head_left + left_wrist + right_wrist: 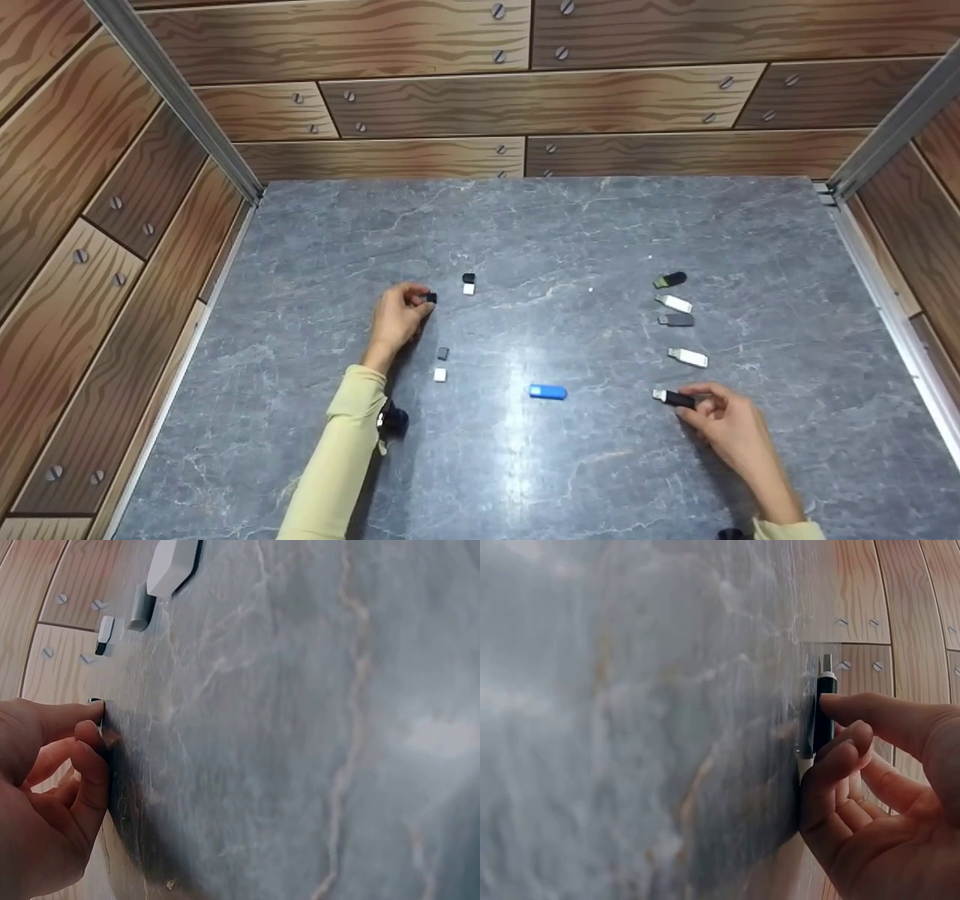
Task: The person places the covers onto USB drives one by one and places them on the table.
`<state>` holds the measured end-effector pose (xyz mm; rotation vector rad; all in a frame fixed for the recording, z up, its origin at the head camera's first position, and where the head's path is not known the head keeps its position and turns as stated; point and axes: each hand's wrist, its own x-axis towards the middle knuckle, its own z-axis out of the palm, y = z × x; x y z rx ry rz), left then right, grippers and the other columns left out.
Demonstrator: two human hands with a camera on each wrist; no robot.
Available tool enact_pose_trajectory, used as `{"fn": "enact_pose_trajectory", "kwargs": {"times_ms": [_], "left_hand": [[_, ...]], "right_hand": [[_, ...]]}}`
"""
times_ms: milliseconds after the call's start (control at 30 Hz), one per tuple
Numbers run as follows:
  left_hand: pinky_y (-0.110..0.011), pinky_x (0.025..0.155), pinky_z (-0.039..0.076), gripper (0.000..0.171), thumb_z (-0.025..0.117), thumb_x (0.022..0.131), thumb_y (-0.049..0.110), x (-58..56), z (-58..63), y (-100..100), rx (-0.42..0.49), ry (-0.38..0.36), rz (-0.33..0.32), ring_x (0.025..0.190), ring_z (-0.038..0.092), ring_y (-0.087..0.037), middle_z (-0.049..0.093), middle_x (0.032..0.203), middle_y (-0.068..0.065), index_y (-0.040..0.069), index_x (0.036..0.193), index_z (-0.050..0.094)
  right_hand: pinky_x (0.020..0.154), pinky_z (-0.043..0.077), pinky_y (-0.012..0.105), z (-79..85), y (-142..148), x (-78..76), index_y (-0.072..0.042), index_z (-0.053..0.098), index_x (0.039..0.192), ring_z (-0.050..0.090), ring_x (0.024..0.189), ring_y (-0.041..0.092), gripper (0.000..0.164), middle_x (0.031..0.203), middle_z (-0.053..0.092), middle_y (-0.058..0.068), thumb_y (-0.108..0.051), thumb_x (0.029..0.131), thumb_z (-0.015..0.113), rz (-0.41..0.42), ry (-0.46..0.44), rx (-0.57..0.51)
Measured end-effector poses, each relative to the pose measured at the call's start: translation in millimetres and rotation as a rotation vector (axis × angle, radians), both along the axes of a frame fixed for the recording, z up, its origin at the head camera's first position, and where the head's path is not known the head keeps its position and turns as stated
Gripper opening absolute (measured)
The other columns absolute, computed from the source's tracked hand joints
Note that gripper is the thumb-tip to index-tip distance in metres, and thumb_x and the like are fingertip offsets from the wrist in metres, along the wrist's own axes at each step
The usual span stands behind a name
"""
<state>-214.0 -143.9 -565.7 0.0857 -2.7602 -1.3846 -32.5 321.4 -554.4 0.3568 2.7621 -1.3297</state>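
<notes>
My left hand pinches a small black cap between thumb and fingertips, low over the grey marbled table. Just beyond it, a black cap and a white cap lie against each other. Nearer me are a grey cap and another white cap. At the right, my right hand pinches a black USB flash drive by its body, its metal plug pointing left. In the right wrist view the thumb presses along the drive; the left wrist view shows little of the cap.
A blue USB flash drive lies between the hands. Above my right hand, uncapped drives form a column: black-green, white, grey and white. Wood-patterned walls border the table.
</notes>
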Motion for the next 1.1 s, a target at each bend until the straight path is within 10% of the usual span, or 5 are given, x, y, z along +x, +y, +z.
{"fn": "enact_pose_trajectory", "kwargs": {"times_ms": [1100], "left_hand": [[-0.032,0.072,0.047,0.02,0.084,0.087,0.013,5.0,-6.2,3.2,-0.057,0.077,0.03,0.078,0.065,-0.021,0.075,0.087,-0.01,0.005,0.104,0.078]], "right_hand": [[0.053,0.054,0.022,1.5,-0.5,0.6,0.011,0.067,0.119,0.061,0.054,0.007,0.034,0.073,0.064,0.0,-0.008,0.093,0.079,-0.026,-0.097,-0.046]]}}
